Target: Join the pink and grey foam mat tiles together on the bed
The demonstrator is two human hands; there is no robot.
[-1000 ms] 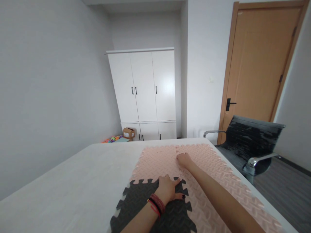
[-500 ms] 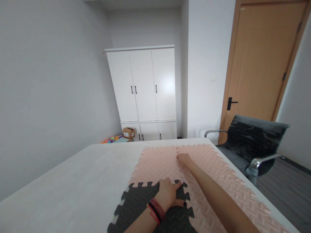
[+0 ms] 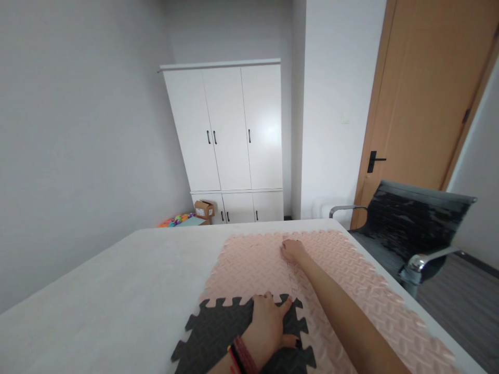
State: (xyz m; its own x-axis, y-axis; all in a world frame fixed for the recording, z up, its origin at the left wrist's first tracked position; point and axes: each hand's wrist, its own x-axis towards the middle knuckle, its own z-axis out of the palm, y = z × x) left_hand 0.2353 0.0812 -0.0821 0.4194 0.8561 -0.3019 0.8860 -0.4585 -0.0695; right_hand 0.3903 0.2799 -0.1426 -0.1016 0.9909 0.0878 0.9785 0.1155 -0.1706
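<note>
Pink foam mat tiles (image 3: 245,265) with toothed edges lie on the white table, a seam running between them. In front of the far left pink tile is a black foam tile (image 3: 218,327), its teeth against the pink edge. My left hand (image 3: 268,322), with a red and black band at the wrist, presses on the black tile near its far right corner, fingers spread. Farther off, my right hand (image 3: 291,250) rests on the seam between the pink tiles, its fingers curled down and their tips hidden.
The white table (image 3: 128,275) stretches left. A black chair (image 3: 413,223) with metal armrests stands beyond the right edge. A cardboard box (image 3: 204,209) and colourful items (image 3: 177,220) are behind the table, near a white cabinet (image 3: 234,130).
My right hand has shifted slightly toward the far edge along the seam, and its fingers look more tucked in. My left hand stays on the black tile. The view has moved a little.
</note>
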